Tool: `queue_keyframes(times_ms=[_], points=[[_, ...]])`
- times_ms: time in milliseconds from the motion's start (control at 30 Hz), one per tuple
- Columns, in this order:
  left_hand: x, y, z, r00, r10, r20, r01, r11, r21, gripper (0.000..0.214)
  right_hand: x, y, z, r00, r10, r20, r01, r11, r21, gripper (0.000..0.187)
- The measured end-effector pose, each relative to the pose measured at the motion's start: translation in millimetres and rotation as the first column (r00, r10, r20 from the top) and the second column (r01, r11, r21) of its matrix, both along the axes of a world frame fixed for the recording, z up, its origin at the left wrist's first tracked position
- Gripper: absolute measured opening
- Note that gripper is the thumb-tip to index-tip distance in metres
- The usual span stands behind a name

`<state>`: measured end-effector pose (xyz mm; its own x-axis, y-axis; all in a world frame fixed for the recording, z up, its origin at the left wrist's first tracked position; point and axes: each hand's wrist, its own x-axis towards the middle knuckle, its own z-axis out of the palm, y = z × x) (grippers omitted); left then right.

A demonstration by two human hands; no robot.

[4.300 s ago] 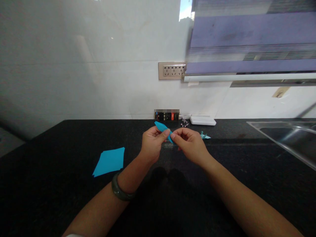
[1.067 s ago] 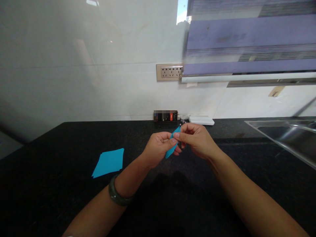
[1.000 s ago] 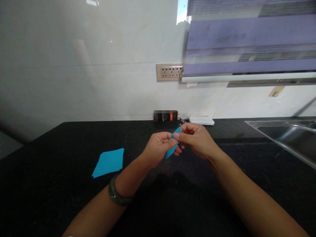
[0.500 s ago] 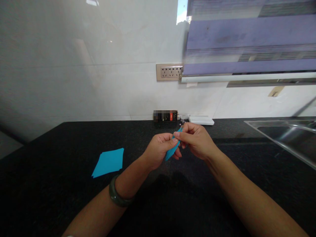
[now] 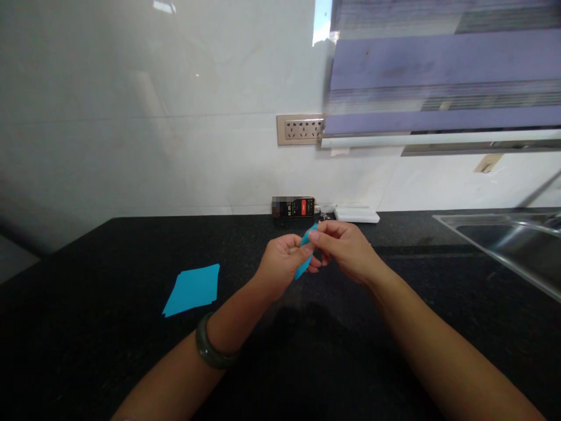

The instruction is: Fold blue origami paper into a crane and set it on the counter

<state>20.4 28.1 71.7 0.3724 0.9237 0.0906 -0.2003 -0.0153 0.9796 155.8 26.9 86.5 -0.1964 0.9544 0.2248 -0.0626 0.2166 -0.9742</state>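
Observing remotely, I record one folded blue paper (image 5: pixel 303 268) held aslant above the counter (image 5: pixel 109 263) between two hands. The left hand (image 5: pixel 280 263) is clamped on its middle, thumb over the near side; the right hand (image 5: pixel 348 248) pinches its upper end, the two thumbs close together. I judge the step in hand to be pressing or shaping a fold in mid-air. The next move, in my assessment, calls for a steady left hold and fine work by the right fingertips.

A few blue sheets (image 5: pixel 193 289) lie stacked near the bangle (image 5: pixel 213 345). Behind the hands, a phone (image 5: pixel 303 207) stands by the wall (image 5: pixel 175 164), a white device (image 5: pixel 356 215) near it.

Not verifiable: the paper's far face and inner layers, covered by fingers; a small item (image 5: pixel 324 216) behind the right hand, too indistinct to identify; part of the phone's screen, pixelated. The sink (image 5: pixel 482 246) is cut off at the right edge.
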Motion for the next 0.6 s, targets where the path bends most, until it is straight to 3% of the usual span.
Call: queue_keyframes(times_ms=[100,200,433,533,600], points=[[2.7,-1.8,0.4,1.000,0.020,-0.008,-0.019,1.000,0.017,0.020,-1.2,-2.9,0.0,0.999,0.041,-0.001,-0.041,0.999,-0.022,0.020],[3.3,-3.8,2.0,0.999,0.016,-0.028,-0.015,0.999,0.048,0.018,-2.6,-2.4,-2.4,0.999,-0.038,-0.021,0.037,0.999,-0.027,0.020],[3.5,-6.5,2.1,0.999,-0.025,-0.040,0.027,0.998,0.049,0.020,-4.1,2.0,-6.1,0.988,-0.097,-0.117,0.084,0.990,-0.115,0.039],[4.4,-5.6,0.4,1.000,-0.020,0.012,0.020,1.000,0.019,0.020,-0.2,3.1,-5.0,0.994,-0.030,-0.102,0.019,0.994,-0.106,0.045],[4.1,-4.6,0.8,0.999,-0.004,0.033,0.003,1.000,0.007,0.019,3.2,3.7,-4.3,0.996,0.062,-0.069,-0.068,0.994,-0.082,0.040]])
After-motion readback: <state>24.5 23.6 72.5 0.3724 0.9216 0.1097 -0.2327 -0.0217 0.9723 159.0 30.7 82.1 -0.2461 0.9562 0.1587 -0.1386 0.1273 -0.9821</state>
